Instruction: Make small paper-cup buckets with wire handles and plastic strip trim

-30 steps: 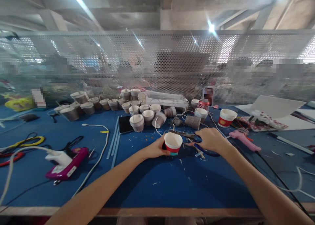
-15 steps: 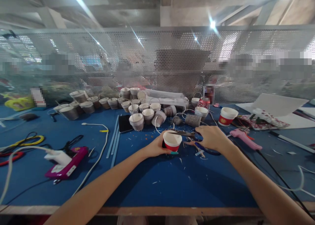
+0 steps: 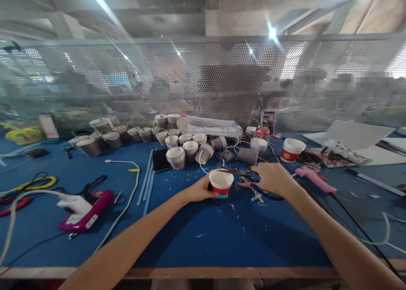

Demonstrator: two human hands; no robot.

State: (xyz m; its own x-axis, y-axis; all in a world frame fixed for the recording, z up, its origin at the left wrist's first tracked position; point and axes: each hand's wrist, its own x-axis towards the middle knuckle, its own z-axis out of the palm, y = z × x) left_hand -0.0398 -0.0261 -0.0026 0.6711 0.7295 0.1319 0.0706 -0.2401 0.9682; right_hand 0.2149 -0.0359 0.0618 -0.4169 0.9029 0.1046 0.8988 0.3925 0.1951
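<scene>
A red and white paper cup [image 3: 221, 181] stands upright in my left hand [image 3: 203, 188], whose fingers and thumb wrap round its left side. My right hand [image 3: 272, 178] is closed on a pair of scissors [image 3: 237, 171]. Their dark blades point left and reach the far rim of the cup; whether they cut into it I cannot tell. Below my right hand, other blue-handled scissors or a similar tool [image 3: 266, 193] lie on the table among scraps. Beyond the cup lie a twine-wrapped cup [image 3: 248, 155] and a small ball of twine [image 3: 227, 156].
Several twine-wrapped cups [image 3: 175, 157] with handles fill the back of the blue table [image 3: 203, 243]. A stack of red and white cups [image 3: 292, 149] and a pink glue gun [image 3: 315, 179] are on the right. To the left are a purple power strip [image 3: 85, 214] and a phone [image 3: 161, 160].
The view has shifted very slightly. Both hands, the cup and the scissors hold nearly the same positions.
</scene>
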